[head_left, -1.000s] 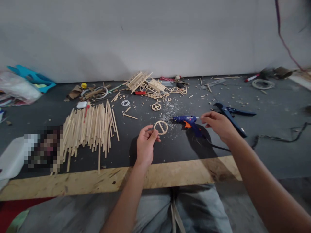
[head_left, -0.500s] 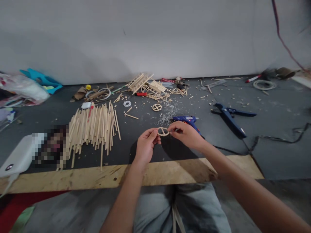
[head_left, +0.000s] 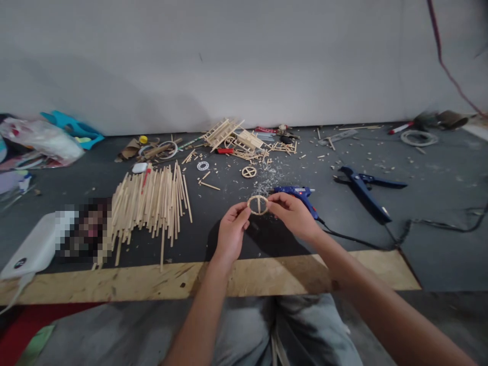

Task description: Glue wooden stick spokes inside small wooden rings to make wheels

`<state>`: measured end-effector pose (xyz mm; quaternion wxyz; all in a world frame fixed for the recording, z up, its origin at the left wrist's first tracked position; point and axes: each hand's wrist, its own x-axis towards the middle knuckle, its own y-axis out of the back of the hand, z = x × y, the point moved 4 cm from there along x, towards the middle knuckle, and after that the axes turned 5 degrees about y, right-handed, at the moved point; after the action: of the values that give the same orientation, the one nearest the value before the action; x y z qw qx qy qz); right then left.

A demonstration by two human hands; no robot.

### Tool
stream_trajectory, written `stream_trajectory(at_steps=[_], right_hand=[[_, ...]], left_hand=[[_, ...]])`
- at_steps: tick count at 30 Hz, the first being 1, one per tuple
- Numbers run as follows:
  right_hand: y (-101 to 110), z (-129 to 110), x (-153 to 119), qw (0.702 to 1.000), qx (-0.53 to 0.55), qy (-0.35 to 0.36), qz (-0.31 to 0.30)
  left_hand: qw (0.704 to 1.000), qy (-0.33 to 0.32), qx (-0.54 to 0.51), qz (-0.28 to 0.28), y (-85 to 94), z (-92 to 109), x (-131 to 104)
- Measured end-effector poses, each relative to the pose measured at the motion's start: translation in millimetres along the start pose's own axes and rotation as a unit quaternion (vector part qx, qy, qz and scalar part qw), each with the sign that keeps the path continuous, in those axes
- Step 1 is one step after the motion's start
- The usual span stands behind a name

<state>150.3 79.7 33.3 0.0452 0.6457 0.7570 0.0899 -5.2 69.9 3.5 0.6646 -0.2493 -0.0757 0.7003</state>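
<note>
Wooden wheel (head_left: 258, 205) narrowly pinched in left grip (head_left: 232, 230) and right grip (head_left: 296, 216); latter partly hides glue gun (head_left: 302, 191)

The place appears to be a small craft workshop. Evidence: a dark worktop (head_left: 438, 254) bearing a blue glue gun (head_left: 305, 193), a hand cutter (head_left: 364, 193), loosely piled wooden sticks (head_left: 152, 203) and scattered white debris (head_left: 270, 175).

Dim, greyish light, soft shadows on wall (head_left: 244, 66) and tabletop (head_left: 229, 188), blurry edges, pixelated patch (head_left: 84, 231) at left
</note>
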Motion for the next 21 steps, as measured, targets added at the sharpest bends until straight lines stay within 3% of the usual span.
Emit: stream_trajectory(at_steps=[9, 21], right_hand=[[-15, 7, -3, 0.996, 0.080, -0.042, -0.018], [-16, 18, -6, 0.990, 0.132, -0.041, -0.010]], left_hand=[[0.996, 0.029, 0.081, -0.029, -2.7, -4, 2], [0.988, 0.044, 0.137, -0.048, -1.9, -7, 4]])
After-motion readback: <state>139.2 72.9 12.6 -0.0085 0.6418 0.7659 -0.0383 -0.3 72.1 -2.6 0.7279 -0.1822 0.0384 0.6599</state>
